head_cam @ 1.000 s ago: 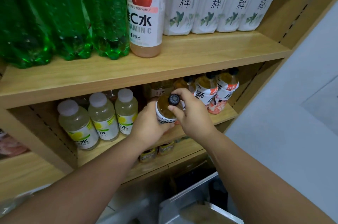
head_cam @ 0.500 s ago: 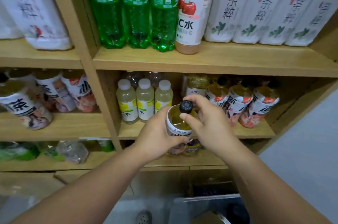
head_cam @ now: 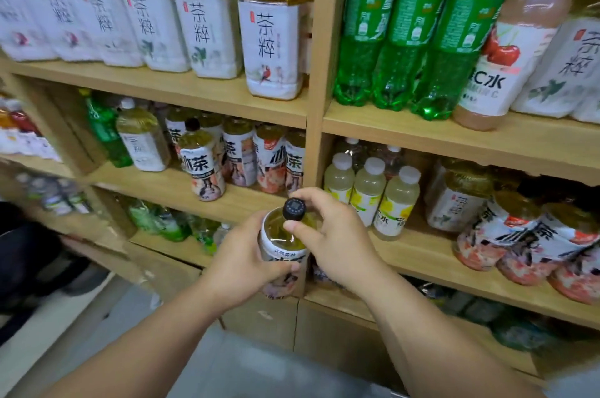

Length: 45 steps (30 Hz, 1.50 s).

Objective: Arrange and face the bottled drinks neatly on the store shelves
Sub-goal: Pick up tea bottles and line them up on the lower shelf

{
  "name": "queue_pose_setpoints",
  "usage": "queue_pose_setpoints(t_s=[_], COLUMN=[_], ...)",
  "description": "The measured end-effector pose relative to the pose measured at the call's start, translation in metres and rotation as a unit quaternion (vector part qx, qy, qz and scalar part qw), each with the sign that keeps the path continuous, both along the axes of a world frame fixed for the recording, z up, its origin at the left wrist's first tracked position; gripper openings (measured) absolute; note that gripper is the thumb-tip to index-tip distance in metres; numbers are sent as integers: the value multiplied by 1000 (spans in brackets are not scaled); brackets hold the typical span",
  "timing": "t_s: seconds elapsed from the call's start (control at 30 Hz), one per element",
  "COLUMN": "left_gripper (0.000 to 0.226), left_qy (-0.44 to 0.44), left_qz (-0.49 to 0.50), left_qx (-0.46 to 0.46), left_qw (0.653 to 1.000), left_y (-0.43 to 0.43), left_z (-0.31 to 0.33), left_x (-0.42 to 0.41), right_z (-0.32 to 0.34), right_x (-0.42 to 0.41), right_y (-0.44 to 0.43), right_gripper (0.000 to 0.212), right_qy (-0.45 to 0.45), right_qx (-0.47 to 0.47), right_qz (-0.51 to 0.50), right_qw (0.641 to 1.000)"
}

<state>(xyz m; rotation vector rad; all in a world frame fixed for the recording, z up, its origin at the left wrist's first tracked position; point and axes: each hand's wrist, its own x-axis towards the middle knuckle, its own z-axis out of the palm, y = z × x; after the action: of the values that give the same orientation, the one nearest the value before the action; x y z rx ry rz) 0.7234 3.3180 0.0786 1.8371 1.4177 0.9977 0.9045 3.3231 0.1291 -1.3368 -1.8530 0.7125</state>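
Head view, tea bottle (head_cam: pixel 281 245) between both hands, left hand (head_cam: pixel 242 263) gripping its body, right hand (head_cam: pixel 334 235) pinching its black cap (head_cam: pixel 293 208)

Light-wood shelving unit, front view from above. An upright wooden divider (head_cam: pixel 316 50) separates two bays. Left bay: upper shelf board (head_cam: pixel 156 86), middle shelf board (head_cam: pixel 162 185) and a lower board (head_cam: pixel 168 246), tilted in the wide-angle view. Right bay: upper shelf board (head_cam: pixel 454 142) and middle shelf board (head_cam: pixel 418 256). Plain wooden base panels (head_cam: pixel 259 316) meet a pale grey floor (head_cam: pixel 107 332). A dark blurred shape (head_cam: pixel 29 254) stands at the left edge. Lighting is even and soft.
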Motion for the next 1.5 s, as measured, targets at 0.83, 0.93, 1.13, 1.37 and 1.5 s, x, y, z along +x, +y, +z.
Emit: queue_pose_setpoints(t_s=[0.83,0.93,1.13,1.37,1.5], left_gripper=[61,58,51,60,55], left_qy=[-29,-22,6,1,31], left_qz=[-78,-79,-97,-110,-108], left_qx=[-83,-84,-58,-53,-72], left_qw=[993,993,994,992,991], left_y=[191,200,208,210,212], left_z=[-25,-28,-22,-24,-29], left_x=[-59,-45,-19,-18,-19], right_z=[-52,-53,-57,-59,-59], right_x=[-64,-62,-57,-56,-57], right_y=[87,90,89,89,89], right_gripper=[13,15,19,19,16], right_qy=[-7,-7,-12,-9,-8], right_qx=[73,72,69,70,71], right_qz=[-405,-409,-400,-396,-398], right_qw=[912,909,914,915,915])
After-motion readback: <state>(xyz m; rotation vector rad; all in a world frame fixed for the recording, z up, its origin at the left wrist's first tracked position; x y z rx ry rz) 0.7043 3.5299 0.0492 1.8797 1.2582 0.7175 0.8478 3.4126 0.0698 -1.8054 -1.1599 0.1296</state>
